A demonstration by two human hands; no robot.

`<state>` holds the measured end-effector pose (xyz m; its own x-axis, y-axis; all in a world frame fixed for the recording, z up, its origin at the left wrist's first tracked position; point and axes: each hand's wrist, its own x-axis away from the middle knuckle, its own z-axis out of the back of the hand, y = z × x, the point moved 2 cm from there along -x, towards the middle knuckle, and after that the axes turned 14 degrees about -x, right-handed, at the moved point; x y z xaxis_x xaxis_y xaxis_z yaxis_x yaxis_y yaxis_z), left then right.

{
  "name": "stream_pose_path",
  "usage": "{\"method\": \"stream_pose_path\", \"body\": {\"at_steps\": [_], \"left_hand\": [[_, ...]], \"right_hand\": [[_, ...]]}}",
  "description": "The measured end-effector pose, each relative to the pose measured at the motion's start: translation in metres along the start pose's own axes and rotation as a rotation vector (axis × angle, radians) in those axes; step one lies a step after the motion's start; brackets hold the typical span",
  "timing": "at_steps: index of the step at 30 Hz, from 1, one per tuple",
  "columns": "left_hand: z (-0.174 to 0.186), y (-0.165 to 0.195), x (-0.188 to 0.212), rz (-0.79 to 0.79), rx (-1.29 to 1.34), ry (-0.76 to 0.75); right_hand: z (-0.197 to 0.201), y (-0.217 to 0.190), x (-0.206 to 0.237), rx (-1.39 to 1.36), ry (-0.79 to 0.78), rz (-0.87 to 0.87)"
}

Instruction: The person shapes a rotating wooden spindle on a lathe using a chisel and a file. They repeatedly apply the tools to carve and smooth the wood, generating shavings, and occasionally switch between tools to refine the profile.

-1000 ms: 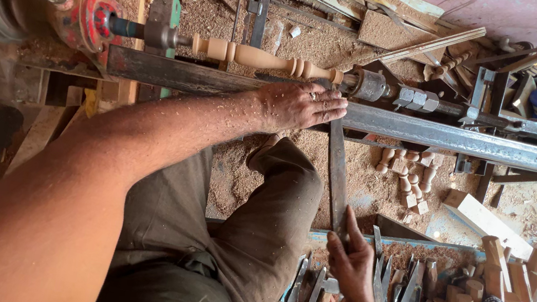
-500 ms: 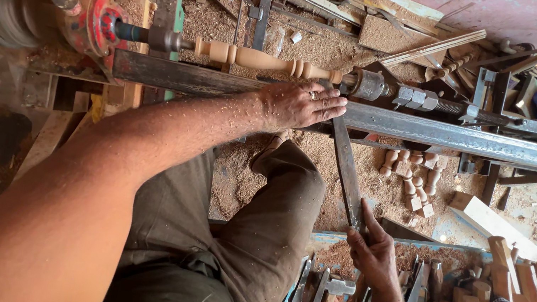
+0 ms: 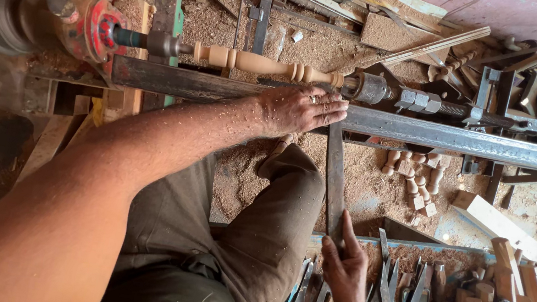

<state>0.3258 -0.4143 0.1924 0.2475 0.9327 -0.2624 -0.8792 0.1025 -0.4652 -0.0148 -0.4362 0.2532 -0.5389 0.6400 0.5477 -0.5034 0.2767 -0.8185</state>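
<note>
Fingers of the right hand (image 3: pixel 345 267) still grip the long chisel (image 3: pixel 335 183) (barely shifted); left hand (image 3: pixel 300 109) stays flat on the steel rail (image 3: pixel 464 140).

Access to turned spindle (image 3: pixel 264 65) is open from above only. Steel tool rest bar (image 3: pixel 471 141) blocks the near side, left hand (image 3: pixel 300 108) lying on it. Right hand (image 3: pixel 345 264) is hemmed in by chisels (image 3: pixel 395 300); the raised knee (image 3: pixel 293 176) fills the middle gap.
</note>
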Motion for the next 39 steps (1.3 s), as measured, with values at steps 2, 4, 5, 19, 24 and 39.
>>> {"method": "stream_pose_path", "body": {"at_steps": [2, 4, 5, 19, 24, 39], "left_hand": [[0.002, -0.001, 0.0, -0.003, -0.025, -0.013], [0.003, -0.003, 0.0, -0.01, -0.021, -0.004], [0.004, -0.003, 0.001, -0.013, -0.019, -0.001], [0.008, -0.005, 0.0, 0.043, 0.071, 0.013], [0.01, -0.01, -0.001, 0.032, 0.188, 0.014], [0.0, -0.008, 0.0, 0.047, 0.192, 0.002]], "right_hand": [[-0.01, 0.002, 0.005, -0.044, 0.013, 0.011], [-0.021, 0.005, 0.008, -0.124, 0.017, 0.019], [-0.027, 0.007, 0.01, -0.153, 0.028, 0.006], [-0.08, 0.019, 0.026, -0.318, 0.148, 0.051], [-0.063, 0.016, 0.017, -0.215, 0.089, 0.095], [0.035, 0.006, -0.031, -0.054, -0.099, -0.064]]}}
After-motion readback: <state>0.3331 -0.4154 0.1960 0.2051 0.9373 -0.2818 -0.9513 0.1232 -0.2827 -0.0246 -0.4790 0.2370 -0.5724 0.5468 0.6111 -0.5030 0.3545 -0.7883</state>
